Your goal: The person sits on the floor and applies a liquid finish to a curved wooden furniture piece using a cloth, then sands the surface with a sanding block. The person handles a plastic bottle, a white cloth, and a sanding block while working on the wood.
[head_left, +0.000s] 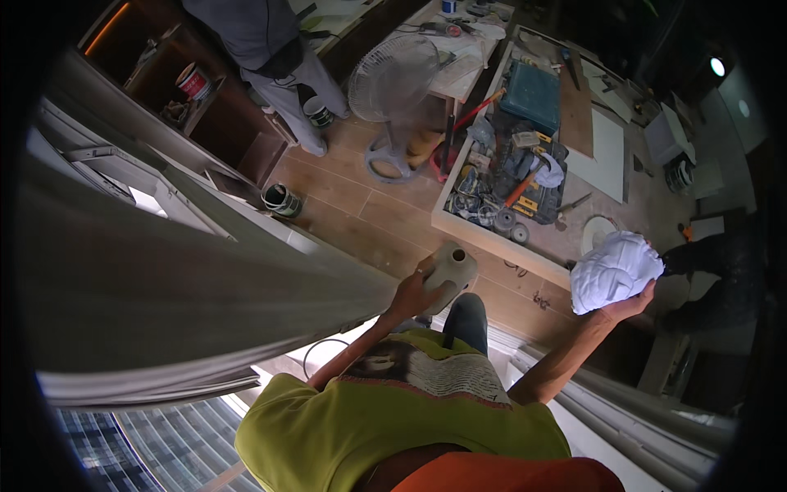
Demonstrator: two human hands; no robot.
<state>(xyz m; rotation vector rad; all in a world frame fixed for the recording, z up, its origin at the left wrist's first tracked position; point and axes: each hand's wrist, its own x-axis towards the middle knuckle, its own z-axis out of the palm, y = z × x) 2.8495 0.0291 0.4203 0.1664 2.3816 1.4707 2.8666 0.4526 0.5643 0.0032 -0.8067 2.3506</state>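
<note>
1. Jug (448, 285), pale and round-mouthed, was in the left hand (412, 289), above the floor (352, 193) and next to the worker's knee (467, 316).
2. That hand's fingers were wrapped round its side; how hard they gripped, I could not tell.
3. White cloth bundle (615, 271) was in the right hand (633, 305), which was curled round its lower right side near the edge of the cluttered table (492, 246).
4. No cap showed on the jug, so a tilt could have spilled any contents; the inside was too dark to judge.
5. With only 1 hand on each thing, a slip could have dropped either, and a loose fold might have caught on the table's edge.
6. Small printed lines crossed the yellow-green shirt (393, 418), too fine to read; the red tin (193, 82) carried pale lettering. I could make out none on the jug.
</note>
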